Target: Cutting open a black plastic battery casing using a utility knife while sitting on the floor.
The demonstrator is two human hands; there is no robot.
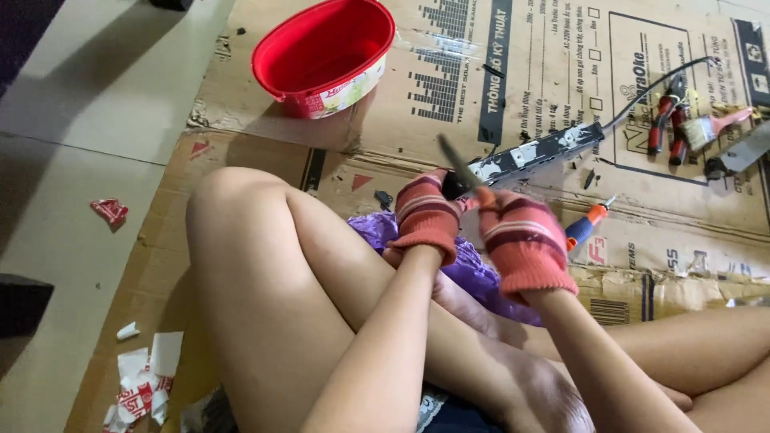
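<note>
Your 2 hands are close together above your knees, both in striped knit gloves. Your left hand [427, 215] is closed around the near end of a long narrow metal part [536, 154], white and black, which goes away from you to the right over the cardboard [265, 152]. Your right hand [523, 240] is closed in a fist around a thin dark tool [455, 162]; its tip points up and to the left, and it crosses over the end of the metal part. I cannot tell how the fingers sit inside the gloves.

A black cable [654, 84] leaves the far end of the metal part and runs toward red-handled pliers [670, 124] and a small brush [714, 128] near the right edge. A screwdriver with orange and blue handle [587, 223] lies just beside your right hand. A red plastic tub [325, 56] stands well apart, up on the left. Purple plastic [473, 269] lies under your hands, between your legs.

On the left the cardboard ends with a torn edge, and then comes the tiled floor [88, 104] with some paper scraps [144, 381]. Between the tub and your knee the cardboard is open.
</note>
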